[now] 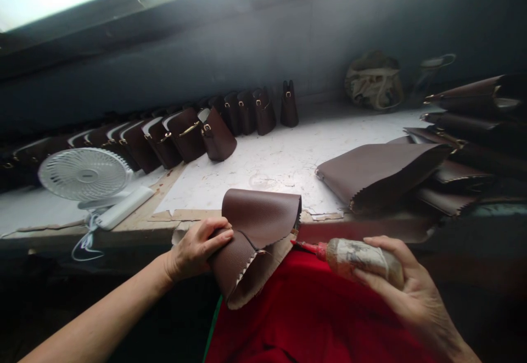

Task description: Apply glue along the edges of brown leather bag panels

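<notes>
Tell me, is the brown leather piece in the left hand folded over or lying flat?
Folded over. The brown leather piece curves into an open tube shape, gripped at its side by the left hand, its zigzag edges meeting along the lower end.

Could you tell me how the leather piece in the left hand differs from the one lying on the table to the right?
The held leather piece is curled, gripped by the left hand; the table piece lies flatter and untouched. Both are brown with zigzag edges.

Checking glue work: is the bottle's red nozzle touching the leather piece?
No, the glue bottle in the right hand sits just clear of the leather piece.
</notes>
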Motion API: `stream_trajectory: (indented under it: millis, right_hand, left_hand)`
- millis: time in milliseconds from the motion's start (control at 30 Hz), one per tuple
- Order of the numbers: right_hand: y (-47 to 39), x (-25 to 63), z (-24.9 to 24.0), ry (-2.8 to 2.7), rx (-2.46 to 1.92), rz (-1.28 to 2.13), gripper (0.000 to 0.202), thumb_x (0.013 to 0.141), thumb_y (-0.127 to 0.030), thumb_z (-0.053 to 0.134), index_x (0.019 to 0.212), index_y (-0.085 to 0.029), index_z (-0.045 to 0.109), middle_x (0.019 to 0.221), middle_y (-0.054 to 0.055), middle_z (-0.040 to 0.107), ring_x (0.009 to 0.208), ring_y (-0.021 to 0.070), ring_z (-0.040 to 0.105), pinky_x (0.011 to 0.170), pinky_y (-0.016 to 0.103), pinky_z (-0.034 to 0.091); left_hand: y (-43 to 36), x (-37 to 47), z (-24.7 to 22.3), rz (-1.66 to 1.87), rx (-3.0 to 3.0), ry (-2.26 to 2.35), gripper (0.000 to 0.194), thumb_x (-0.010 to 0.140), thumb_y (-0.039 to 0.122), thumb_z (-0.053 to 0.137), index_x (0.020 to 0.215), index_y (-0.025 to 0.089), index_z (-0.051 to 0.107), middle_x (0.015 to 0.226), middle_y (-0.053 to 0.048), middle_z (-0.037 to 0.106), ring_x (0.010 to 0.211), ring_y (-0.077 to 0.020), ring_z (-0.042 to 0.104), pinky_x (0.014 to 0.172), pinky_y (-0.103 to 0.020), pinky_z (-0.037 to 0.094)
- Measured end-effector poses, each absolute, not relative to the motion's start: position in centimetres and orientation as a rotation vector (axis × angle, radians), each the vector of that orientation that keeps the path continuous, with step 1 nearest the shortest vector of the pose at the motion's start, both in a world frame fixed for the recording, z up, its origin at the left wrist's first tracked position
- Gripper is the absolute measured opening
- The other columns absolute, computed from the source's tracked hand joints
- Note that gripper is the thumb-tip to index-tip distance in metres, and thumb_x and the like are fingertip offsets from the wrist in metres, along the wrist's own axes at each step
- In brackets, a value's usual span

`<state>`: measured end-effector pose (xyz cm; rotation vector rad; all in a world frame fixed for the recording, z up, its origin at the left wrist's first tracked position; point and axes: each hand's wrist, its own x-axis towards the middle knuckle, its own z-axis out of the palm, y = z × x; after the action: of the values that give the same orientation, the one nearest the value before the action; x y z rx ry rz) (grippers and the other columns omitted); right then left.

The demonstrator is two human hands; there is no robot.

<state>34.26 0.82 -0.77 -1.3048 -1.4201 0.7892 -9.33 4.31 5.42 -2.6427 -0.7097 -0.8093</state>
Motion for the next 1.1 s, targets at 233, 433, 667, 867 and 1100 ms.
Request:
stream_trajectory:
  millis: [233,433,667,867,1100]
  right_hand:
    - [0.0,33.6,0.1,-1.353,-1.406,0.836,0.044,0.084,-0.053,0.08,0.117,-0.026,0.067,0.1,0.003,0.075,0.079,0.0204,0.071,0.073,0.028,0.058]
    - [-0.3,33.5,0.4,-1.351,-1.383,0.902,0.047,0.081,-0.056,0.082,0.116,-0.027,0.069,0.102,0.003,0.076,0.079,0.0205,0.071,0.072,0.028,0.058]
    - [0.0,33.2,1.0,-1.339,-1.413,0.852,0.041,0.082,-0.052,0.081,0.112,-0.028,0.068,0.091,-0.001,0.074,0.074,0.0186,0.069,0.07,0.027,0.056]
    - [-1.2,33.0,1.2,-1.301,-1.394,0.863,0.043,0.081,-0.053,0.081,0.114,-0.027,0.069,0.096,0.001,0.076,0.077,0.0196,0.072,0.072,0.027,0.058]
    - [-1.7,32.9,0.9,-1.338,-1.424,0.821,0.041,0.083,-0.052,0.081,0.113,-0.026,0.069,0.093,0.001,0.076,0.072,0.0191,0.071,0.067,0.025,0.06]
  left_hand:
    - [3.8,-9.2,5.1,-0.849,-2.601,-0.742,0.066,0.097,0.017,0.061,0.159,0.023,0.043,0.119,-0.013,0.065,0.098,-0.0224,0.07,0.08,-0.034,0.064]
    - [3.7,-9.2,4.8,-0.876,-2.602,-0.738,0.062,0.098,0.018,0.06,0.158,0.024,0.045,0.119,-0.013,0.066,0.099,-0.0227,0.071,0.081,-0.035,0.064]
    - [3.7,-9.4,4.6,-0.852,-2.599,-0.733,0.064,0.098,0.015,0.057,0.16,0.024,0.041,0.119,-0.013,0.064,0.1,-0.0223,0.07,0.081,-0.036,0.065]
    - [3.7,-9.3,4.5,-0.878,-2.59,-0.711,0.065,0.097,0.017,0.061,0.159,0.023,0.043,0.12,-0.014,0.065,0.102,-0.023,0.07,0.083,-0.036,0.065]
    - [3.7,-9.3,4.4,-0.906,-2.59,-0.713,0.062,0.098,0.02,0.062,0.157,0.023,0.045,0.121,-0.014,0.066,0.101,-0.0231,0.071,0.082,-0.037,0.066]
